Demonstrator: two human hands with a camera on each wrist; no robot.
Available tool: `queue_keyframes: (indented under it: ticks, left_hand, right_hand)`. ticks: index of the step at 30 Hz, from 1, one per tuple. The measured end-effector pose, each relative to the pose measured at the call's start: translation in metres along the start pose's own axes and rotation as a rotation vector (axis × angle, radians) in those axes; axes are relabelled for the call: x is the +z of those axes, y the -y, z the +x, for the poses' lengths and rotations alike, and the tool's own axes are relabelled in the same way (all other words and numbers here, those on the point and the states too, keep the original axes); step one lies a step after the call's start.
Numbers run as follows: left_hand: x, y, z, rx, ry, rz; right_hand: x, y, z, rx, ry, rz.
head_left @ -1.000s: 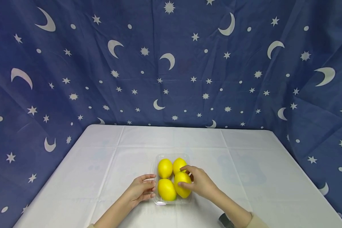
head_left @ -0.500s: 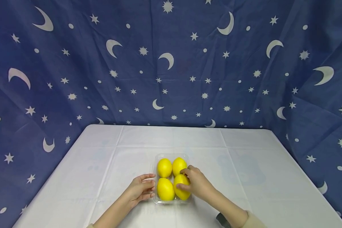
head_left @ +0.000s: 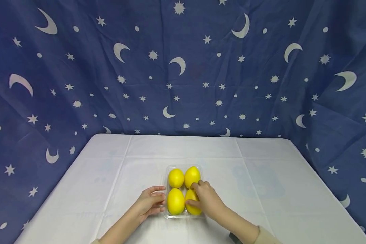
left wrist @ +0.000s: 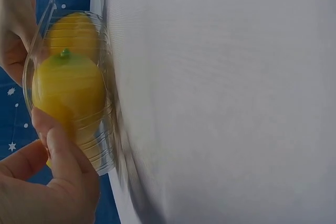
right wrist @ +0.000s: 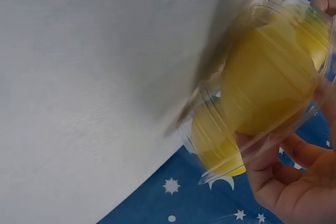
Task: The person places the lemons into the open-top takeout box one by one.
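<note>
White cloth covers the desk (head_left: 109,176), and the left hand (head_left: 148,203) lies at the left wall of the clear plastic tray (head_left: 166,176), fingers (head_left: 158,196) relaxed and resting against it. Four lemons sit inside in two rows. The right hand (head_left: 207,200) grasps the near-right lemon (head_left: 191,196), thumb and fingers curled round it, down in the tray just beside the near-left lemon (head_left: 175,200).

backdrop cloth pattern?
Dark blue cloth with white moons, stars and dots; the head view shows it best.
</note>
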State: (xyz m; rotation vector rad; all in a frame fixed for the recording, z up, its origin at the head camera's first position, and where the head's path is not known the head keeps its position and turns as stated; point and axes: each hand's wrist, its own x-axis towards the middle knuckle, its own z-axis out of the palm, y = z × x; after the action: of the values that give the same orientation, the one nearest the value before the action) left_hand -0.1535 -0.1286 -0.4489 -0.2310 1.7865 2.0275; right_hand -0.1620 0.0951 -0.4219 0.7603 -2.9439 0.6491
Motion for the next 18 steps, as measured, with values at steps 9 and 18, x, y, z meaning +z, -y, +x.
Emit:
queue_keyframes:
  ticks: [9, 18]
  left_hand:
    - [0.0, 0.0, 0.001, 0.001, -0.011, 0.029]
    - [-0.004, -0.005, -0.001, 0.019, -0.047, 0.113]
  right_hand:
    - [-0.001, -0.003, 0.0, -0.05, -0.053, 0.008]
    - [-0.016, -0.011, 0.002, -0.111, -0.067, 0.073]
